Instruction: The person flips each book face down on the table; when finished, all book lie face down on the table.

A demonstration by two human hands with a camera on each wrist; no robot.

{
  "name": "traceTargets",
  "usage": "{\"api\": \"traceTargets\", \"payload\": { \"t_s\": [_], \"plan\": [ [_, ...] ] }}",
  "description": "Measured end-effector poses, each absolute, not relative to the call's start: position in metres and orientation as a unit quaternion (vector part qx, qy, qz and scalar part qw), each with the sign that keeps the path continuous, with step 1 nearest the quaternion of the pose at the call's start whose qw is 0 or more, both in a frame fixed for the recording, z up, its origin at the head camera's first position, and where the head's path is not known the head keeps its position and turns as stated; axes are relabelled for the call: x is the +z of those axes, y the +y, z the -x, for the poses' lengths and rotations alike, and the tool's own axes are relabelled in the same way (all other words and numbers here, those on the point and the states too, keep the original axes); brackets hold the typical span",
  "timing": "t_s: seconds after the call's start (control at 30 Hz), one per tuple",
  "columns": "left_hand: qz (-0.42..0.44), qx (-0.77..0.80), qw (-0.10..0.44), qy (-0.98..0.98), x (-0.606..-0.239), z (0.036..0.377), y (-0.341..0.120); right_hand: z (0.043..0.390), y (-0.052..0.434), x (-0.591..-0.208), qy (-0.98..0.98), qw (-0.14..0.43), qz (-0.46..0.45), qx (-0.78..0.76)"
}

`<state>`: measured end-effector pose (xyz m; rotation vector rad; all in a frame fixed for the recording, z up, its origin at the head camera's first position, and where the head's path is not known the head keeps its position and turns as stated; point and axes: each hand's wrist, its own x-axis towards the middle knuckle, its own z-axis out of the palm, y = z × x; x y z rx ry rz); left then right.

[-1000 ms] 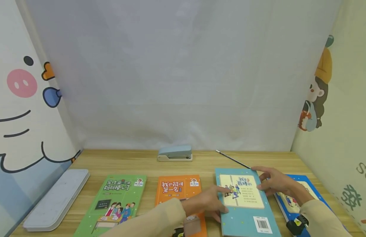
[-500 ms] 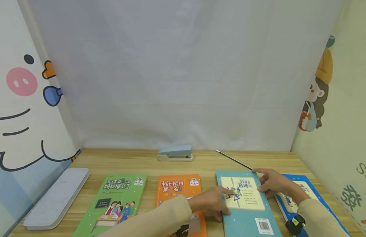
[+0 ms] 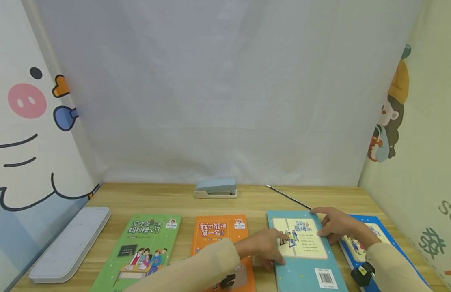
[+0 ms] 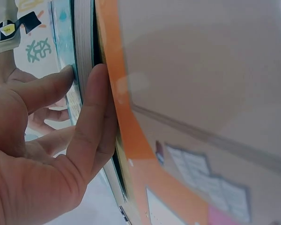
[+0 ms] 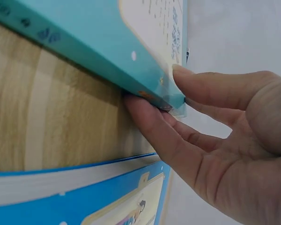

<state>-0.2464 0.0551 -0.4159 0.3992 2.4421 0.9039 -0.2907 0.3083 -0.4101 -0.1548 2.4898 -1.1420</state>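
Observation:
A teal book [image 3: 300, 273] lies on the table with a cream panel and a barcode on its upper face. My left hand [image 3: 263, 245] grips its left edge, thumb [image 4: 61, 84] on the cover and fingers against the page side in the left wrist view; the index finger reaches across the panel in the head view. My right hand [image 3: 336, 225] holds the far right corner, with the thumb [image 5: 215, 86] on top and fingers at the lower edge. Left of it lies an orange book [image 3: 221, 227], partly under my left forearm. To the right, a blue book [image 3: 367, 219] is partly covered by my right arm.
A green book [image 3: 137, 239] lies further left, beside a white flat case [image 3: 70, 245]. A blue-grey stapler [image 3: 216, 188] stands near the back edge. One thin dark pencil [image 3: 289, 197] slants toward the teal book's far corner. Walls border the wooden table [image 3: 148, 198].
The teal book has shifted slightly toward me and to the right, and both hands have moved with it. Over the last half second there is little motion. The other books stay put.

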Motion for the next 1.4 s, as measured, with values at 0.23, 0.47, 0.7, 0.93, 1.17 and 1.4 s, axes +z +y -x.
{"api": "traceTargets", "payload": {
  "t_s": [0.23, 0.47, 0.7, 0.93, 1.17, 1.4],
  "plan": [
    [-0.153, 0.296, 0.247, 0.910, -0.415, 0.248, 0.057, 0.290, 0.308, -0.405, 0.891, 0.202, 0.052, -0.404],
    [-0.157, 0.280, 0.234, 0.918, -0.415, 0.247, 0.056, 0.292, 0.307, -0.405, 0.906, 0.195, 0.030, -0.375],
    [-0.204, 0.283, 0.225, 0.910, -0.411, 0.243, 0.046, 0.291, 0.313, -0.392, 0.901, 0.184, 0.058, -0.388],
    [-0.261, 0.311, 0.212, 0.889, -0.411, 0.247, 0.015, 0.291, 0.307, -0.378, 0.887, 0.175, 0.105, -0.415],
    [-0.323, 0.330, 0.165, 0.872, -0.393, 0.251, -0.023, 0.293, 0.289, -0.377, 0.868, 0.175, 0.141, -0.443],
    [-0.333, 0.312, 0.142, 0.878, -0.385, 0.247, -0.054, 0.301, 0.259, -0.381, 0.860, 0.179, 0.160, -0.451]
  ]
}}
